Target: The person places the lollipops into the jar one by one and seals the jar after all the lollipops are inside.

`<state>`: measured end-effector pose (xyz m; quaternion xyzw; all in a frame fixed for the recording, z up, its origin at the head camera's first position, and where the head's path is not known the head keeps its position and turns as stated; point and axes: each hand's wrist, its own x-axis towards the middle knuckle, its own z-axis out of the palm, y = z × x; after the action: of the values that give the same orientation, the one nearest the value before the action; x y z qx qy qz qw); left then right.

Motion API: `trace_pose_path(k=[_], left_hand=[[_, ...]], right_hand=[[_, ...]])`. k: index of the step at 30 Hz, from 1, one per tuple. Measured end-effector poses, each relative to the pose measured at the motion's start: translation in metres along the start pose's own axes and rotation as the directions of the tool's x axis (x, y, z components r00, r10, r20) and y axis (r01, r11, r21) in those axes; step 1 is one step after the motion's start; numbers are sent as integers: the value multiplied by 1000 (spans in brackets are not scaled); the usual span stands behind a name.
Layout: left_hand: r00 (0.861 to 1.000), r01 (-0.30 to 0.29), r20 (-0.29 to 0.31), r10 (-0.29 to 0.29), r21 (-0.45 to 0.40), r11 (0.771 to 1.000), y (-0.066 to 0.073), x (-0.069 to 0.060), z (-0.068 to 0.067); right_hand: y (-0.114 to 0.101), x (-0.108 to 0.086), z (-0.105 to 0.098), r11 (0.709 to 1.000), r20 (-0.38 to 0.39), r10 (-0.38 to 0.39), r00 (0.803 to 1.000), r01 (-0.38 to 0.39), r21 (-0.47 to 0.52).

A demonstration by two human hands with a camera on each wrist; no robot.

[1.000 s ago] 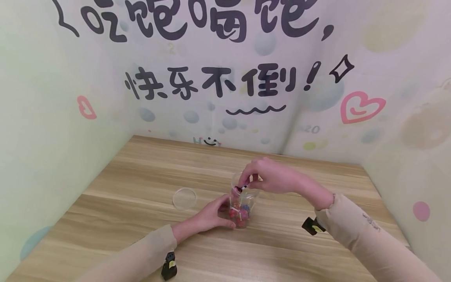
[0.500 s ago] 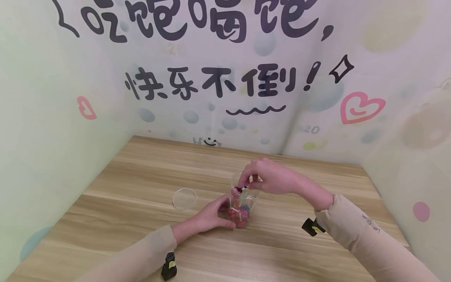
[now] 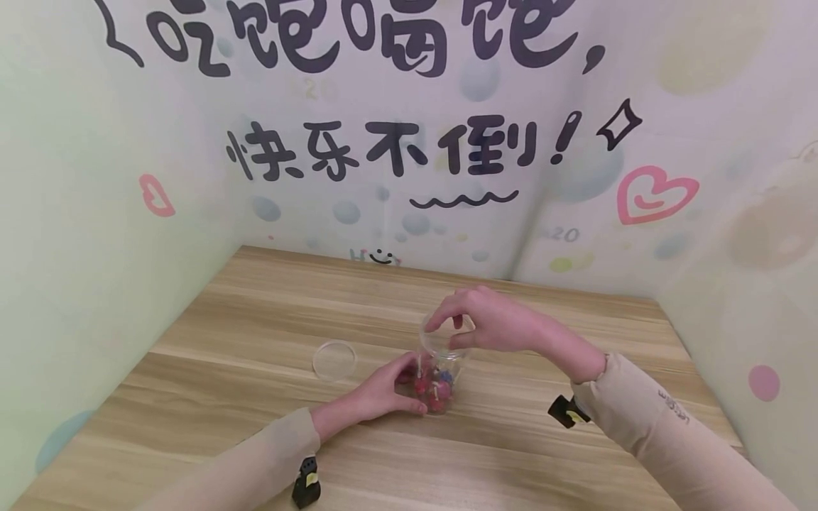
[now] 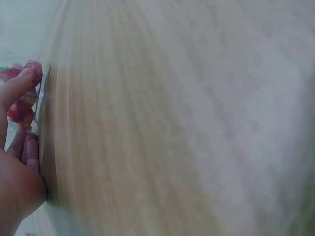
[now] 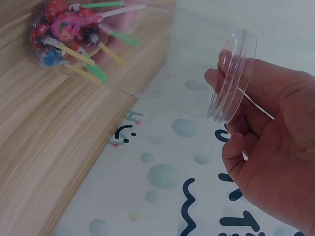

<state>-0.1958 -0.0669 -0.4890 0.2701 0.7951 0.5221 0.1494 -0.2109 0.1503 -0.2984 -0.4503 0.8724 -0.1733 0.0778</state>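
A clear plastic jar [image 3: 455,353] stands upright on the wooden table, with several lollipops [image 3: 439,389] in its lower part. Their wrappers are red, pink and blue. The right wrist view shows yellow, green and pale sticks [image 5: 81,73] inside. My left hand [image 3: 383,392] holds the jar low on its left side, thumb and fingers around it. Above, my right hand [image 3: 488,319] is at the jar's mouth, fingers bent loosely with a gap to the thumb. No lollipop shows between them. In the right wrist view some fingers are behind the clear rim [image 5: 243,73].
A round clear lid [image 3: 335,360] lies flat on the table [image 3: 268,326], left of the jar. A printed wall [image 3: 383,92] closes off the back, and plain side walls stand left and right.
The dark red lollipop that my right fingers pinched at the jar's mouth has been let go and has dropped among the others. The left hand keeps its place.
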Motion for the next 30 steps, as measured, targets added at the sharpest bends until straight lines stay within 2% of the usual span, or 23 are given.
trace_pose_path(k=[11,16,21,30], left_hand=[[1000,12,-11,-12,2,1000,-2,0,0],[1000,13,-12,-13,1,1000,-3,1,1],[1000,22,-6,-22,1,1000,-3,1,2],[1000,25,-17,-25,-1,1000,-2,1,1]], right_hand=[[1,-3,3,999,-42,20,999,-19,36],[6,-7,6,997,-114,10,993,-1,76],[10,-13,9,996,-204,7,979,11,88],[14,-26,12,993,-356,16,934,26,113]])
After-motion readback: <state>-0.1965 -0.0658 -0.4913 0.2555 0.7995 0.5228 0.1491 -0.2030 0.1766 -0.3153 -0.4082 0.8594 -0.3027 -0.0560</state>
